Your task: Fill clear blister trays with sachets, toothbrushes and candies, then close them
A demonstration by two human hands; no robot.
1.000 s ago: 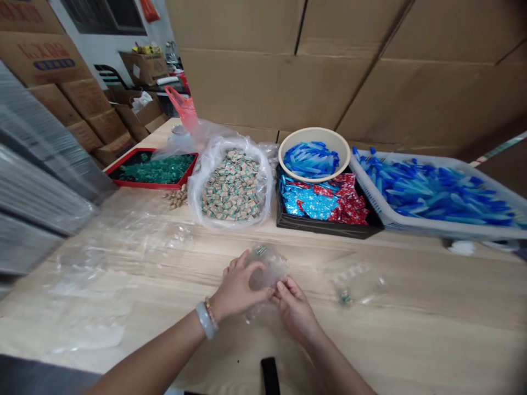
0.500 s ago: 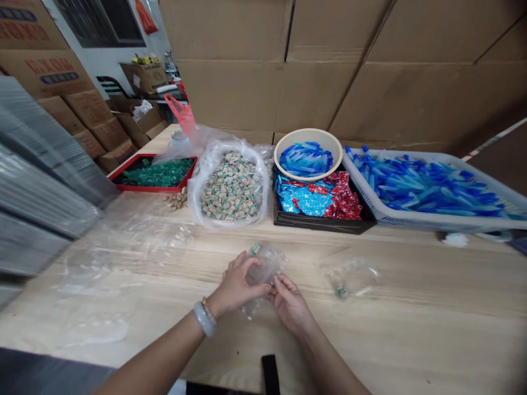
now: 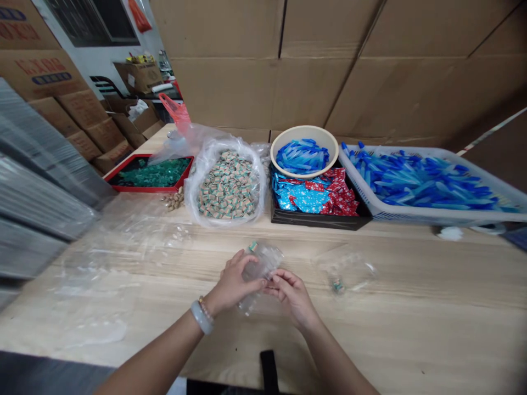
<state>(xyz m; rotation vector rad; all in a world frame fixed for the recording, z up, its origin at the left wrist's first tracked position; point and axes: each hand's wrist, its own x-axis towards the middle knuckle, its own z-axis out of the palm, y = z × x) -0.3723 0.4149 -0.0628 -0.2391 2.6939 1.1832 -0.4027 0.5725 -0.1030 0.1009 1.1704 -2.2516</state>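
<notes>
Two bare hands on one clear plastic bag (image 3: 263, 269), mid-desk (image 3: 411, 329) near the front edge: left hand (image 3: 233, 284) curled closely round it, right hand (image 3: 292, 296) pinching its edge. One teal-wrapped sweet (image 3: 253, 247) at the bag's top corner. Along the rear edge: open sack of wrapped sweets (image 3: 228, 186), cream bowl of blue tubes (image 3: 302, 156), white basket of blue tubes (image 3: 415, 184).

Room contents: one light wood bench (image 3: 411, 329), far edge set against a wall of flattened brown cardboard sheets (image 3: 230, 93). Beyond the bench's far left corner: stacked cartons with red lettering (image 3: 61, 115); ribbed grey sheets, blurred, along the left edge (image 3: 37, 186); a white wall (image 3: 102, 66) with a dark-paned window (image 3: 93, 22); a black slatted chair (image 3: 105, 86); one carton on a dark table (image 3: 140, 77).
</notes>
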